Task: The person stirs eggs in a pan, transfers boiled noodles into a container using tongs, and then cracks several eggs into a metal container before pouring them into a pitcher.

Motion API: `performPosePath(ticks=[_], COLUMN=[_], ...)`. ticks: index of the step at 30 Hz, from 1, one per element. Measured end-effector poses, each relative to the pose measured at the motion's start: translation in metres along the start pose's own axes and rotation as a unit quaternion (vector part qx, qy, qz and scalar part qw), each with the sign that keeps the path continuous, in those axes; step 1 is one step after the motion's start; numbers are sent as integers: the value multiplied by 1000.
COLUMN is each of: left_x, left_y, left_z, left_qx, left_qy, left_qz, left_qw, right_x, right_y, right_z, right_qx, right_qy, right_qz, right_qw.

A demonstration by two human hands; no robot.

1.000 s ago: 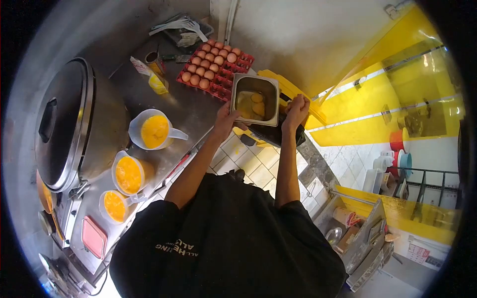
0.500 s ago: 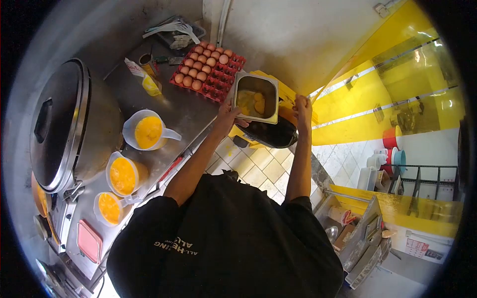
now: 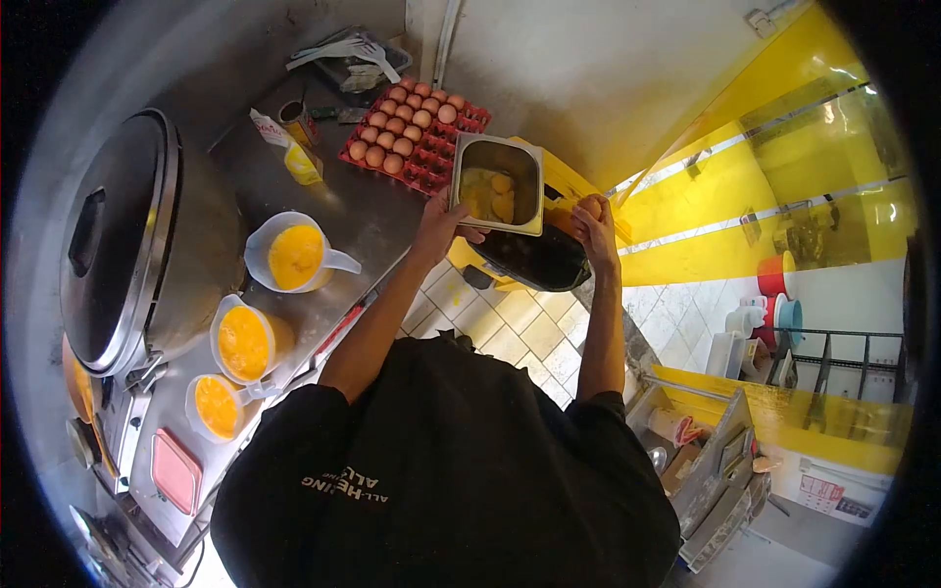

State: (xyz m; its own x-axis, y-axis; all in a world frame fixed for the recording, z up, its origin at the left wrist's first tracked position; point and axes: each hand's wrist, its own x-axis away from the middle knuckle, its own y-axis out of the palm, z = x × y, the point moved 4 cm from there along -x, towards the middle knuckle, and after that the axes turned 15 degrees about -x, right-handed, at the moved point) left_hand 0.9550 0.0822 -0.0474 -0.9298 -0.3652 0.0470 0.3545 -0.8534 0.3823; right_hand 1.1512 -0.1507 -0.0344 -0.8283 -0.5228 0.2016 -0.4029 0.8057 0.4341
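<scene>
My left hand (image 3: 446,230) grips the near left corner of a square metal container (image 3: 536,186) holding several cracked eggs with whole yolks (image 3: 502,196). To the right of the container, my right hand (image 3: 594,233) is closed around a brown egg (image 3: 591,207). Below both hands is a black bin (image 3: 534,263) with a yellow rim. A red egg tray (image 3: 431,162) with several brown eggs lies on the steel counter, just left of the container; its near right part has bare cups.
Three jugs of beaten egg, one of them a white jug (image 3: 338,261), stand on the counter (image 3: 368,220). A large lidded pot (image 3: 201,245) is at the left. A carton (image 3: 294,147) and a can (image 3: 292,114) are near the tray. Shelving (image 3: 843,343) stands at the right.
My right hand has turned and moved slightly down, and the egg in it now shows. The metal container has shifted a little left and up with my left hand.
</scene>
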Motion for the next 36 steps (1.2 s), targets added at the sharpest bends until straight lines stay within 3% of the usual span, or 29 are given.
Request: performPosePath(ticks=[8,20,36], left_x=[2,12,18], left_y=[0,0,-4], left_z=[3,7,8], left_qx=[7,23,14], left_qy=[2,24,9], left_qz=[-7,7,5], left_qw=[1000,999,1000], right_x=[19,32,31], right_y=[47,78,86], right_z=[-24,-60,-58], right_qx=[-150,-137,-109], right_qy=[-60,-109,-116], right_qz=[-102,-204,-234], right_qw=[982,963,959])
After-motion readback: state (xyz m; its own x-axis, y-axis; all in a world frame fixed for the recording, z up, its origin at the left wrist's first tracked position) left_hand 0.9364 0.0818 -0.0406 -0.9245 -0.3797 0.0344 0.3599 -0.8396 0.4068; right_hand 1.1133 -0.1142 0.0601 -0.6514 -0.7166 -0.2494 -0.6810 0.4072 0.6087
